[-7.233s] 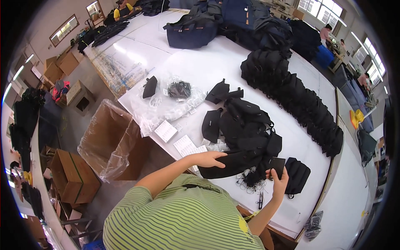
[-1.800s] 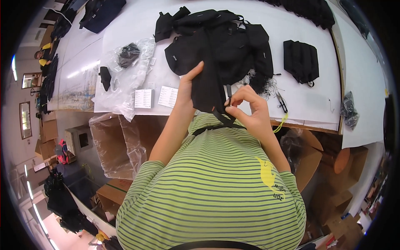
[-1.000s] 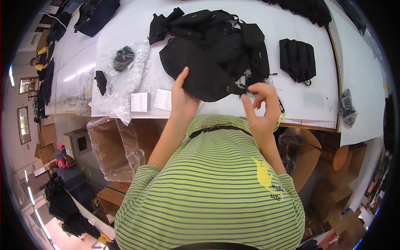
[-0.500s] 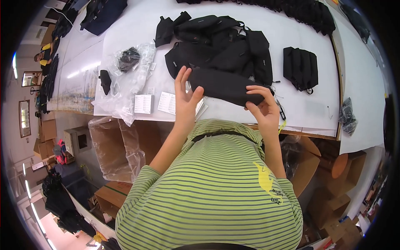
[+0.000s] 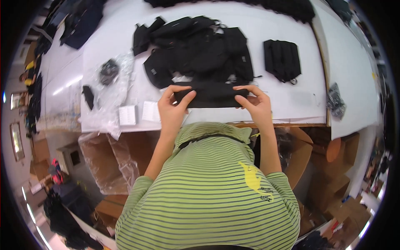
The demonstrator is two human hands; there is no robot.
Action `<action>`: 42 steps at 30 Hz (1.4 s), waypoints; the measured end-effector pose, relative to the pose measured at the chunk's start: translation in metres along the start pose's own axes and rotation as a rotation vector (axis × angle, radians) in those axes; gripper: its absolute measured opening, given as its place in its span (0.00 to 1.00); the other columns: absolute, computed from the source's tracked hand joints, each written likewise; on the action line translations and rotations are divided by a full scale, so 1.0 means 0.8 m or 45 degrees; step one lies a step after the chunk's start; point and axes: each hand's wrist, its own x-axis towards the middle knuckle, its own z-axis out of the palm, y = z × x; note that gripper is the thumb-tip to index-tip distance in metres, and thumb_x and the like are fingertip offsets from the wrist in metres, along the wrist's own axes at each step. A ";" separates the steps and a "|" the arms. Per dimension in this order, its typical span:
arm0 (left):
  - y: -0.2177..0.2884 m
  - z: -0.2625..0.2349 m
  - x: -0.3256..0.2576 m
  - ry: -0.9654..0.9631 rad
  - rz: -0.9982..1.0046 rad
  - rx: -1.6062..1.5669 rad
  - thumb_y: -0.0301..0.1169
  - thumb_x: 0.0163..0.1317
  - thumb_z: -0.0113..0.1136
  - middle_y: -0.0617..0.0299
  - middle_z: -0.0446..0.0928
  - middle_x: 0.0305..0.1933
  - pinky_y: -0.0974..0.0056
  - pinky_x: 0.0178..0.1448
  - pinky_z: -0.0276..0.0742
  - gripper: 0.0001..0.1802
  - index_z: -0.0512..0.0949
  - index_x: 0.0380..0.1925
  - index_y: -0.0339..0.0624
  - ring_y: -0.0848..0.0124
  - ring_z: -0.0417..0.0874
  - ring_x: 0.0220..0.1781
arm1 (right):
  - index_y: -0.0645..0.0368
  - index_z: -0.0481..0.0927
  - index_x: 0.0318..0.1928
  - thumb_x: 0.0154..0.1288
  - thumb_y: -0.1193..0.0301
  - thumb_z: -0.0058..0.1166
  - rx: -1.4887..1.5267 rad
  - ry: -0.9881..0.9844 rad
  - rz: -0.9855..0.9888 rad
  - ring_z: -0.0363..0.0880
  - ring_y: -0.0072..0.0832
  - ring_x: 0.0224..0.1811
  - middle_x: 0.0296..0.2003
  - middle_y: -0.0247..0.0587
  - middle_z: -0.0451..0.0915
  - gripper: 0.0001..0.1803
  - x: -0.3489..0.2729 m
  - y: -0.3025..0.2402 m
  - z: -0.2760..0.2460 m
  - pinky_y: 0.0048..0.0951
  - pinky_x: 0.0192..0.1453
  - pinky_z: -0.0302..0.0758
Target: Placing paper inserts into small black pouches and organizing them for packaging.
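Head view: black folded pouch point(image 5: 211, 94) stretched flat between both hands, just above the near edge of the white counter point(image 5: 291, 104). Left hand point(image 5: 173, 109) clamped on the pouch's left end, thumb on top, fingers curled under. Right hand point(image 5: 255, 104) clamped on the pouch's right end the same way. Directly beyond the pouch, touching it, a heap of black bags point(image 5: 200, 50). Right of the pouch and apart from it, a single black pouch point(image 5: 282, 60) lying flat. Left of the pouch, two small white cards point(image 5: 138, 113) side by side, then crumpled clear plastic wrap point(image 5: 106, 98) holding a dark bundle. Below the pouch, a green striped shirt point(image 5: 208, 196).
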 end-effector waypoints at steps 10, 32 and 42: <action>0.230 0.037 -0.047 0.240 2.048 -0.429 0.41 0.65 0.51 0.64 0.68 0.40 0.74 0.39 0.65 0.15 0.74 0.45 0.44 0.74 0.65 0.38 | 0.71 0.72 0.48 0.59 0.67 0.61 0.507 1.169 -0.221 0.77 0.24 0.23 0.33 0.40 0.78 0.22 0.064 0.057 -0.256 0.20 0.29 0.70; 0.224 0.050 0.033 0.215 2.024 -0.185 0.41 0.62 0.56 0.58 0.72 0.50 0.74 0.40 0.64 0.21 0.74 0.49 0.39 0.68 0.70 0.47 | 0.64 0.73 0.49 0.54 0.64 0.66 0.099 1.390 0.145 0.68 0.17 0.16 0.29 0.38 0.78 0.26 0.170 0.175 -0.371 0.21 0.15 0.61; 0.189 0.018 0.006 -0.154 1.699 -0.195 0.43 0.60 0.53 0.58 0.68 0.50 0.67 0.48 0.64 0.22 0.68 0.46 0.38 0.69 0.68 0.48 | 0.58 0.75 0.45 0.58 0.64 0.61 -0.269 1.734 -0.319 0.71 0.18 0.29 0.29 0.33 0.76 0.17 0.105 0.145 -0.279 0.24 0.32 0.66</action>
